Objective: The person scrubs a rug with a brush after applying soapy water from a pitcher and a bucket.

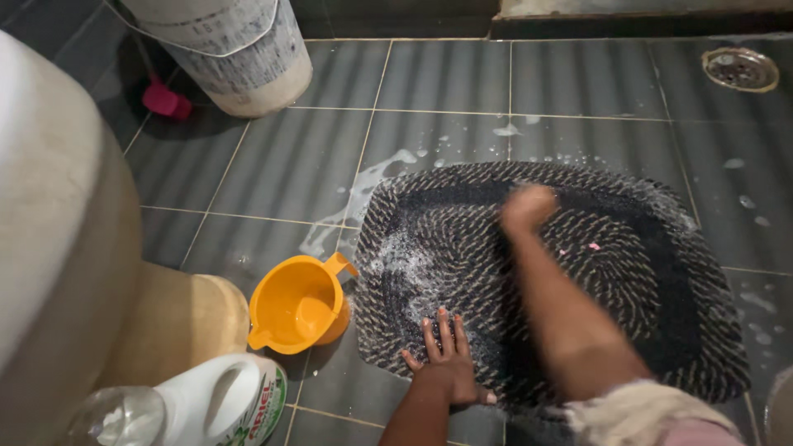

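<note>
A dark woven oval mat with pale braided loops (628, 281), wet and soapy, is spread on the grey ribbed floor tiles (289, 165), and the left hand (446, 363) is pressed flat on its near edge, fingers spread, grasping nothing. The right hand (527, 206) is laid on the mat's middle, blurred, so its grip cannot be told. An orange plastic jug (297, 307) is set just left of the mat, a white detergent bottle (219, 405) nearer, a pale bucket (239, 58) farther off.
</note>
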